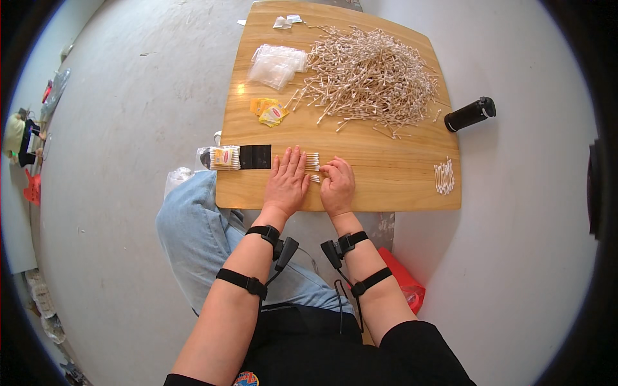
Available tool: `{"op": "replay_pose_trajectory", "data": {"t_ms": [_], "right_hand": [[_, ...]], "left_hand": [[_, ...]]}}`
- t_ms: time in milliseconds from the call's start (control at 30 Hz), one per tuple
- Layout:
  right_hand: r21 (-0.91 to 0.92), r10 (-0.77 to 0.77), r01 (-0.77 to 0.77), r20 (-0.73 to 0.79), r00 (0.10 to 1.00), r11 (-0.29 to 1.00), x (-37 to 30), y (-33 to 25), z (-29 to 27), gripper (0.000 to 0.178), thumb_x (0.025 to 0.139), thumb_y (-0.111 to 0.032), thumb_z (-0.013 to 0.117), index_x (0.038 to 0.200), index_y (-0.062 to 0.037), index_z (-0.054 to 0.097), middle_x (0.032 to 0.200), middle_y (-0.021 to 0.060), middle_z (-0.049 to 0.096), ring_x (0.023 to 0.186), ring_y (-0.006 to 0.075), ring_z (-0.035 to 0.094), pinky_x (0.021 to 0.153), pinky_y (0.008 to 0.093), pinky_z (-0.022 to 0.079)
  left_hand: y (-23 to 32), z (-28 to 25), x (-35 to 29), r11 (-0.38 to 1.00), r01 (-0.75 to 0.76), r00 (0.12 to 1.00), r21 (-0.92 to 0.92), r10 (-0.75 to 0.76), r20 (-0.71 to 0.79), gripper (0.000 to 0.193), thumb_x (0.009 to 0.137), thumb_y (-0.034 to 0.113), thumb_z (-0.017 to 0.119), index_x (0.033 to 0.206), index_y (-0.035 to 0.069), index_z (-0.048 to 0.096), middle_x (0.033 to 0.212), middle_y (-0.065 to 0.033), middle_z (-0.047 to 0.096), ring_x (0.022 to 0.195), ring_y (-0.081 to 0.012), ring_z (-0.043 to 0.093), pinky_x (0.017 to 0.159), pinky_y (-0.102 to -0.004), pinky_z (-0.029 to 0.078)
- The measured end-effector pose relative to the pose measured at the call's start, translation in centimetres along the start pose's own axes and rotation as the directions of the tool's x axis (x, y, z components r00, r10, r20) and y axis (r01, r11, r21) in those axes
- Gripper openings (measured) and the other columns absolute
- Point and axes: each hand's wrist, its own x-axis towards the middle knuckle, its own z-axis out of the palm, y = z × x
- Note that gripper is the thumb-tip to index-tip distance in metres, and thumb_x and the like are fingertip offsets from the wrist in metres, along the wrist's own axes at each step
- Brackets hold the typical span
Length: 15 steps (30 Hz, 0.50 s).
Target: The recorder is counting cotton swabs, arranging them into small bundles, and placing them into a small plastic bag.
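Near the front edge of the wooden table (386, 161), my left hand (288, 180) lies flat with its fingers stretched over a row of cotton swabs (313, 161). White swab tips stick out to the right of that hand. Close by on the right, my right hand (338, 185) has its fingers curled and pinched at those tips; whatever sits between the fingertips is hidden. A black strip (256, 157) lies left of my left hand. Beyond it is a clear pack of cotton swabs (224, 157) with a yellow and red label, by the table's left edge.
A large loose heap of cotton swabs (376, 77) covers the far part of the table. Clear plastic bags (278, 66), yellow cards (270, 113) and small white packets (283, 23) lie left of it. Several swabs (444, 176) rest at the right edge, near a black bottle (470, 114).
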Motion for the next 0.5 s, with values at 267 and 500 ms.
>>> {"op": "replay_pose_trajectory", "data": {"t_ms": [267, 500], "right_hand": [[-0.010, -0.018, 0.018, 0.008, 1.000, 1.000, 0.06, 0.05, 0.02, 0.023, 0.070, 0.003, 0.058, 0.087, -0.0071, 0.068, 0.095, 0.0103, 0.061, 0.108, 0.0333, 0.057, 0.096, 0.0444, 0.044], [-0.016, -0.015, 0.015, 0.039, 0.999, 1.000, 0.22, -0.53, -0.16, 0.023, 0.072, 0.002, 0.059, 0.090, -0.0088, 0.068, 0.097, 0.0097, 0.061, 0.109, 0.0331, 0.057, 0.096, 0.0444, 0.044]], "left_hand": [[-0.02, -0.10, -0.01, 1.000, -0.013, 1.000, 0.013, 0.013, -0.013, 0.058, 0.099, 0.037, 0.042, 0.149, 0.008, 0.036, 0.158, -0.0097, 0.028, 0.147, -0.0258, 0.023, 0.120, -0.0448, 0.015], [-0.14, 0.08, -0.10, 1.000, -0.012, 0.999, 0.003, 0.013, -0.030, 0.058, 0.099, 0.037, 0.043, 0.148, 0.008, 0.036, 0.157, -0.0101, 0.029, 0.147, -0.0256, 0.024, 0.120, -0.0447, 0.015]]}}
